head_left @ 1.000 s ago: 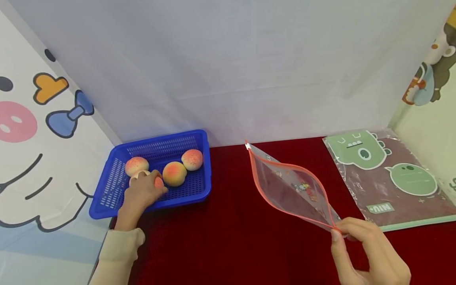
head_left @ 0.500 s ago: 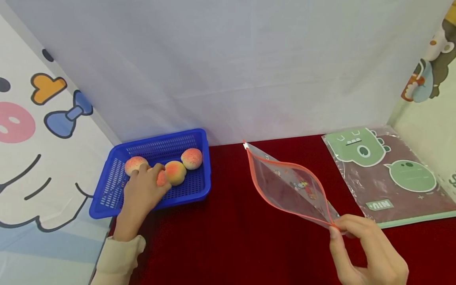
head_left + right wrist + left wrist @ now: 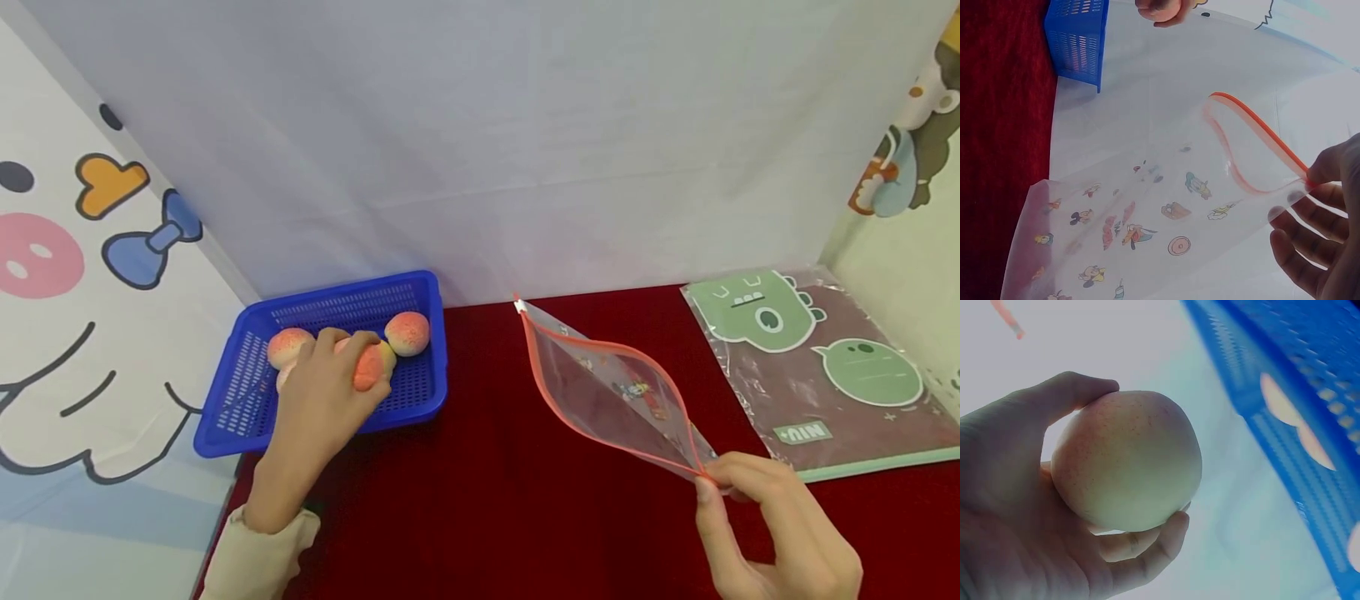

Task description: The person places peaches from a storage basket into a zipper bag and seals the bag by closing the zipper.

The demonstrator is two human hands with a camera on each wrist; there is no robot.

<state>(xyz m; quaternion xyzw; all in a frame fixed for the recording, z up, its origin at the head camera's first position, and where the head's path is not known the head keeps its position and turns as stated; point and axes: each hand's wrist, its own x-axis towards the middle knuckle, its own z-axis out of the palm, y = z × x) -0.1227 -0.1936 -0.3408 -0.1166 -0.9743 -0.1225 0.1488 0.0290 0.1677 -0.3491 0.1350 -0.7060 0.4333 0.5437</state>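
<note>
My left hand [image 3: 322, 408] grips a pink-and-cream peach [image 3: 1127, 461], thumb on one side and fingers curled round the other. In the left wrist view the peach hangs clear of the blue plastic basket [image 3: 442, 358]. Inside the basket sit a peach [image 3: 288, 347] at the left and another peach [image 3: 408, 333] at the right; others are partly hidden behind the hand. My right hand [image 3: 783, 529] pinches one corner of a clear zip bag [image 3: 600, 392] with an orange edge. The bag's mouth gapes, and cartoon prints show on its film in the right wrist view.
On the right of the dark red cloth [image 3: 480, 517] lies a flat plastic package [image 3: 847, 375] with green cartoon shapes. A white cloth wall [image 3: 540, 167] stands behind, and printed panels flank both sides.
My left hand has lifted the peach from among the others and moved rightward and up over the basket. The right hand and the bag have stayed nearly still.
</note>
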